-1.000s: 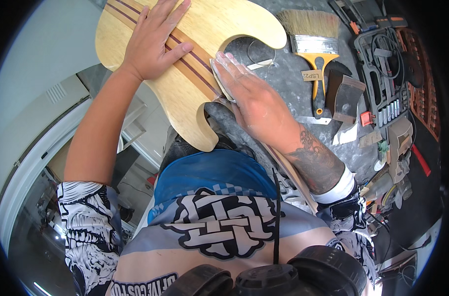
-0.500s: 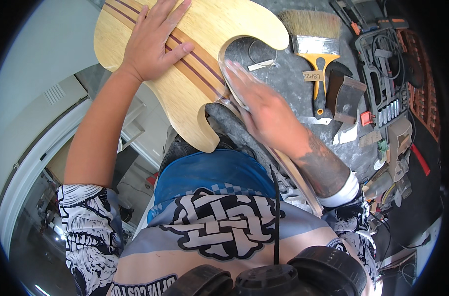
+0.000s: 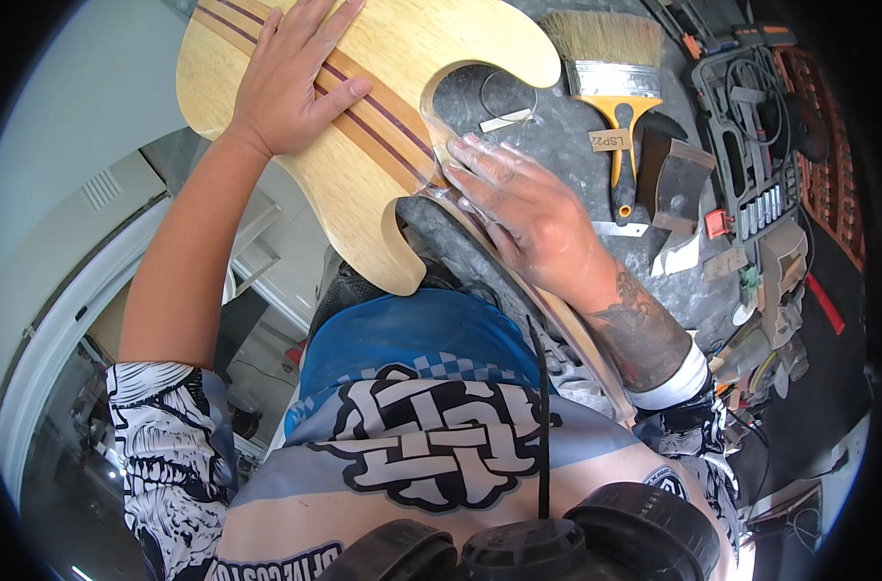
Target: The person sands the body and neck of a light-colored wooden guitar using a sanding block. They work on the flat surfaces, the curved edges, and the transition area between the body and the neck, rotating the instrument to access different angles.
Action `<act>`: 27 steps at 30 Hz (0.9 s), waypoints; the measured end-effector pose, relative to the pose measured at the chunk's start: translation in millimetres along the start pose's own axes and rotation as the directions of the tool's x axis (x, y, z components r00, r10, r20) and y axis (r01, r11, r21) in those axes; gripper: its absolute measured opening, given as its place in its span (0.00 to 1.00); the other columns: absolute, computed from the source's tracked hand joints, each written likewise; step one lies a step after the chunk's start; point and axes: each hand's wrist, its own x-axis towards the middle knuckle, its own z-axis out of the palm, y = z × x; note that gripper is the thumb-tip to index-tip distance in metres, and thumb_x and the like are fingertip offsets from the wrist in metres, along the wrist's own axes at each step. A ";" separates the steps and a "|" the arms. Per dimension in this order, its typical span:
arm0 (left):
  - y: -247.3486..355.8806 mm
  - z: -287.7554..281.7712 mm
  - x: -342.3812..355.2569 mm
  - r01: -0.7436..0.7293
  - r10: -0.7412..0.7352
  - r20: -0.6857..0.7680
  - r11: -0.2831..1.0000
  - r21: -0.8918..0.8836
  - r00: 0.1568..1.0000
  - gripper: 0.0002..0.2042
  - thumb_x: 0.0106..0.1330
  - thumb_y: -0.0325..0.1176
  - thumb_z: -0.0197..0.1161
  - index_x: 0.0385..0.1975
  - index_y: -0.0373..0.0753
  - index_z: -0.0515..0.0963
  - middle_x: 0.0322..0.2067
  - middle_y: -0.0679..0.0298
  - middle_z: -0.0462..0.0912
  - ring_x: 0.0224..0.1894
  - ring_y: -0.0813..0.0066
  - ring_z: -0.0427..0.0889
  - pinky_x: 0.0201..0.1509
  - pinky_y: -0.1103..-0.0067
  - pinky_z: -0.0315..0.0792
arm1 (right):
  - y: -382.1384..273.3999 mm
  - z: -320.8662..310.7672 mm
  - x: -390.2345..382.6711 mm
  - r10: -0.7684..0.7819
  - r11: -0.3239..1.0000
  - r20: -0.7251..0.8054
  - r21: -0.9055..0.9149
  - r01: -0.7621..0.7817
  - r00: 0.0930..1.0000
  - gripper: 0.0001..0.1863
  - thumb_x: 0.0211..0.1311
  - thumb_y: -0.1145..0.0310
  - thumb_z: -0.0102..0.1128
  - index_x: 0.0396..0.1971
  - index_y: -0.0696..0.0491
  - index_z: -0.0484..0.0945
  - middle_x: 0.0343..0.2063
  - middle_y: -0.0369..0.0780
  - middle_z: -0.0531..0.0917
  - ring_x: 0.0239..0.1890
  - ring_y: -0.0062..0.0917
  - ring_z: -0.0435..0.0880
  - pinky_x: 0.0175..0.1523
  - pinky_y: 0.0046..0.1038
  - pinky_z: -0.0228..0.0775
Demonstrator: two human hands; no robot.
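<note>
A pale wooden guitar body [image 3: 475, 34] with dark centre stripes lies diagonally across the upper middle, its neck [image 3: 581, 358] running toward the lower right beneath my right forearm. My left hand [image 3: 291, 107] lies open on the body's striped face, fingers spread. My dust-whitened right hand [image 3: 523, 208] is by the inner edge of the lower cutaway, where body meets neck, fingers close together and pressed on a pale abrasive sheet, mostly hidden under them.
A grey worktop [image 3: 475, 92] holds a wire loop [image 3: 507, 77], wide brush [image 3: 610, 73], dark curved block [image 3: 678, 184], grey socket case [image 3: 765, 208], orange tool tray [image 3: 838, 179], red-handled tool [image 3: 823, 305] and scattered scraps. A respirator [image 3: 644, 523] hangs at my chest.
My right hand has slid down along the cutaway edge toward the neck and slightly right. My left hand and the guitar have shifted slightly left in the view.
</note>
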 end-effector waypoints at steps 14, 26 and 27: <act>1.8 -0.7 -0.7 0.020 -0.020 0.002 1.000 -0.002 1.000 0.45 0.65 0.62 0.57 0.74 0.34 0.60 0.75 0.41 0.55 0.77 0.38 0.52 0.78 0.49 0.45 | 8.7 -2.4 21.6 -0.112 0.990 0.127 -0.071 0.122 0.985 0.31 0.58 0.78 0.61 0.65 0.58 0.74 0.65 0.48 0.77 0.71 0.44 0.72 0.74 0.48 0.63; 1.5 -0.6 -0.4 0.017 -0.017 -0.010 1.000 0.011 1.000 0.44 0.66 0.63 0.56 0.74 0.34 0.60 0.75 0.41 0.54 0.77 0.38 0.52 0.78 0.50 0.47 | 27.4 -6.8 30.8 -0.237 0.970 0.133 -0.028 0.243 0.962 0.33 0.57 0.77 0.64 0.66 0.56 0.73 0.67 0.48 0.75 0.71 0.43 0.72 0.75 0.47 0.64; 1.5 -1.4 -1.3 0.019 -0.019 -0.006 1.000 0.017 1.000 0.44 0.66 0.63 0.56 0.74 0.34 0.60 0.75 0.41 0.54 0.77 0.38 0.52 0.78 0.50 0.47 | 26.8 -9.0 26.7 -0.221 0.973 0.160 -0.032 0.229 0.962 0.33 0.58 0.77 0.64 0.66 0.56 0.73 0.67 0.48 0.75 0.71 0.43 0.72 0.74 0.47 0.64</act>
